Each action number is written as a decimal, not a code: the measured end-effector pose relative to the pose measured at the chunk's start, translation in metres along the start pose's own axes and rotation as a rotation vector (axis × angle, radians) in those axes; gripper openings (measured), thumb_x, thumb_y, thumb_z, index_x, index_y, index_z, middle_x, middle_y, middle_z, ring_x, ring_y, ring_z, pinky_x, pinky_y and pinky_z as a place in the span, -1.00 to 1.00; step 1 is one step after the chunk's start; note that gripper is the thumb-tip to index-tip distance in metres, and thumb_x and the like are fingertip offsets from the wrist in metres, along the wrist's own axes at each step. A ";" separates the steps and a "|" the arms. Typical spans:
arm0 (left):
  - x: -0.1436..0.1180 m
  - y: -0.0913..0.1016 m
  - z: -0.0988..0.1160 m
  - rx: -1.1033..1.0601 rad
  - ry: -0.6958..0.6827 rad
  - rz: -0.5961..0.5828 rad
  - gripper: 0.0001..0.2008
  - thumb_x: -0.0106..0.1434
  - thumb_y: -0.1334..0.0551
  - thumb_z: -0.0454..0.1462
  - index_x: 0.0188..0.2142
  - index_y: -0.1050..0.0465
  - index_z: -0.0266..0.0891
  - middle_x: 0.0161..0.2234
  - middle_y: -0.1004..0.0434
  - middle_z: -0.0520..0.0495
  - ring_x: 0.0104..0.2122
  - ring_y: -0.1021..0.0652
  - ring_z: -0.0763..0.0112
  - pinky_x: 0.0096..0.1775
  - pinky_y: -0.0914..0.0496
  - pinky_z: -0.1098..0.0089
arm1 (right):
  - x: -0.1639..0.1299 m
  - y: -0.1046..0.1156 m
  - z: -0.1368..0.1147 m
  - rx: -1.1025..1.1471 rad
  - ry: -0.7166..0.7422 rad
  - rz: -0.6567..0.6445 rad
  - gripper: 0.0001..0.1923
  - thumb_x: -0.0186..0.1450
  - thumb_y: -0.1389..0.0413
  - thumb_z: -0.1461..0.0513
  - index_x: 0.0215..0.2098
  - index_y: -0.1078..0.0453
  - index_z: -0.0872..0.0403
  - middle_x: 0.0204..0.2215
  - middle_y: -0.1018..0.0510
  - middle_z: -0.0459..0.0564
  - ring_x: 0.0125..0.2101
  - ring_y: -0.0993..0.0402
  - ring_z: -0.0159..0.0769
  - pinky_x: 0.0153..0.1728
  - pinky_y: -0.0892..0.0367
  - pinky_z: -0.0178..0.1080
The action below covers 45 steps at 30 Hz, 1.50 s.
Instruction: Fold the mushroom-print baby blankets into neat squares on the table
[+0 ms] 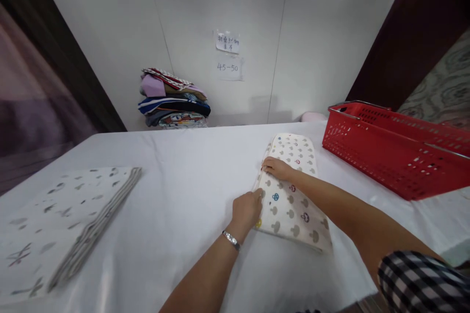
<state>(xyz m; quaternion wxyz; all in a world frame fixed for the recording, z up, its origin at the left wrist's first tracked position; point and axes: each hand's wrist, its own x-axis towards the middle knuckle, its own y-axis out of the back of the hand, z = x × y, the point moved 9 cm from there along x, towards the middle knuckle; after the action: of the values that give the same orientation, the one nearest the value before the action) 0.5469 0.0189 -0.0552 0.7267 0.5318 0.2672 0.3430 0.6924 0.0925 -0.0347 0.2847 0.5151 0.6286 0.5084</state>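
Observation:
A folded cream cloth with a mushroom print (pixel 293 195) lies on the white table (pixel 183 171), right of centre. My left hand (pixel 246 209) grips its left edge near the front corner. My right hand (pixel 277 168) rests on the same left edge further back, fingers curled over the fold. A metal bracelet sits on my left wrist. My right arm crosses over the cloth, with a checked sleeve at the lower right.
A red plastic basket (pixel 396 149) stands at the right of the table. A folded white cloth with grey marks (pixel 62 225) lies at the front left. A stack of folded colourful clothes (pixel 172 100) sits at the back against the wall, under two paper notes (pixel 227 54).

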 end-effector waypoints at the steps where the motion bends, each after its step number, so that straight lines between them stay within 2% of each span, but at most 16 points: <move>1: 0.000 0.001 0.000 0.009 -0.005 0.009 -0.64 0.36 0.11 -0.19 0.08 -0.28 0.02 -0.23 -0.53 -0.03 -0.25 -0.52 0.34 -0.29 -0.29 0.40 | -0.001 0.002 0.004 0.010 -0.031 0.016 -0.74 0.29 0.01 0.24 -0.10 -0.42 0.09 -0.05 -0.42 0.07 -0.09 -0.38 -0.23 -0.04 -0.27 -0.21; 5: 0.000 0.001 0.000 0.029 -0.008 0.014 -0.64 0.36 0.11 -0.20 0.05 -0.30 0.02 -0.25 -0.54 -0.02 -0.26 -0.53 0.33 -0.31 -0.29 0.39 | -0.002 0.004 0.022 -0.044 -0.186 0.060 -0.54 0.25 -0.08 0.13 0.09 -0.31 0.08 0.18 -0.23 0.09 0.15 -0.17 -0.15 0.11 -0.13 -0.17; 8: 0.001 0.001 0.001 0.025 -0.009 0.014 -0.66 0.35 0.09 -0.20 0.03 -0.31 0.00 -0.25 -0.54 -0.02 -0.26 -0.53 0.32 -0.31 -0.28 0.39 | -0.005 0.003 0.032 -0.120 -0.273 0.075 -0.42 0.28 -0.04 0.06 0.20 -0.18 0.13 0.25 -0.12 0.12 0.22 -0.04 -0.14 0.17 -0.02 -0.14; 11: 0.001 0.003 0.001 0.012 -0.006 0.024 -0.67 0.35 0.08 -0.21 0.02 -0.33 -0.01 -0.26 -0.54 -0.02 -0.27 -0.53 0.33 -0.32 -0.27 0.40 | -0.008 -0.003 0.045 -0.164 -0.381 0.033 -0.40 0.33 0.08 0.00 0.24 -0.09 0.12 0.27 -0.06 0.12 0.25 0.05 -0.13 0.19 0.06 -0.06; 16: 0.001 0.002 0.000 -0.014 0.004 0.010 -0.67 0.35 0.09 -0.21 -0.04 -0.37 -0.01 -0.28 -0.55 -0.01 -0.27 -0.53 0.33 -0.32 -0.26 0.40 | -0.004 -0.008 0.060 -0.197 -0.474 -0.042 -0.36 0.35 0.19 -0.05 0.28 0.01 0.11 0.31 0.05 0.09 0.29 0.21 -0.13 0.21 0.19 0.01; 20: 0.002 0.001 0.000 -0.018 0.003 0.018 -0.68 0.34 0.07 -0.22 -0.03 -0.36 -0.02 -0.27 -0.55 -0.01 -0.26 -0.53 0.34 -0.31 -0.26 0.41 | -0.001 -0.008 0.076 -0.229 -0.574 -0.059 -0.37 0.36 0.26 -0.05 0.27 0.01 0.11 0.31 0.07 0.10 0.29 0.23 -0.13 0.20 0.21 0.04; 26: 0.001 0.001 -0.002 -0.037 0.004 0.035 -0.66 0.35 0.10 -0.21 -0.02 -0.36 0.00 -0.28 -0.55 0.01 -0.27 -0.53 0.34 -0.30 -0.27 0.40 | 0.005 -0.007 0.082 -0.249 -0.506 -0.087 -0.38 0.36 0.27 -0.05 0.25 -0.04 0.11 0.31 0.07 0.10 0.29 0.22 -0.14 0.20 0.20 0.01; 29: 0.001 -0.001 -0.003 -0.051 0.004 0.032 -0.66 0.34 0.09 -0.21 -0.01 -0.35 -0.01 -0.25 -0.55 0.01 -0.24 -0.53 0.33 -0.28 -0.28 0.39 | 0.007 0.002 0.092 -0.281 -0.560 -0.041 -0.40 0.37 0.27 -0.04 0.26 -0.02 0.10 0.31 0.07 0.11 0.29 0.24 -0.11 0.19 0.20 0.01; 32: 0.002 -0.003 -0.003 -0.065 0.009 0.015 -0.65 0.34 0.08 -0.21 0.03 -0.33 -0.01 -0.21 -0.55 0.01 -0.21 -0.52 0.33 -0.25 -0.28 0.39 | 0.012 0.004 0.098 -0.294 -0.590 -0.011 -0.42 0.38 0.27 -0.02 0.23 -0.05 0.13 0.29 -0.01 0.14 0.28 0.20 -0.08 0.17 0.15 0.03; 39: 0.002 -0.002 -0.004 -0.068 0.029 -0.006 -0.65 0.34 0.08 -0.20 0.03 -0.34 0.00 -0.24 -0.55 0.01 -0.22 -0.53 0.33 -0.24 -0.30 0.38 | 0.023 0.001 0.103 -0.259 -0.543 -0.044 -0.48 0.36 0.25 -0.05 0.13 -0.16 0.05 0.23 -0.14 0.08 0.24 0.08 -0.13 0.14 0.03 -0.01; 45: 0.002 -0.004 -0.006 -0.093 0.029 0.006 -0.64 0.33 0.06 -0.20 0.06 -0.32 -0.01 -0.17 -0.55 0.00 -0.18 -0.53 0.32 -0.19 -0.33 0.35 | 0.023 -0.001 0.112 -0.241 -0.587 -0.025 -0.41 0.37 0.28 -0.06 0.24 -0.01 0.05 0.30 0.04 0.07 0.28 0.22 -0.10 0.18 0.18 0.09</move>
<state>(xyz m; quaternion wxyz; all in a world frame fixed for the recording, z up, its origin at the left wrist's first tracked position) 0.5449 0.0235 -0.0610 0.7457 0.4930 0.2601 0.3649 0.7835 0.1523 -0.0678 0.5192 0.5945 0.4611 0.4054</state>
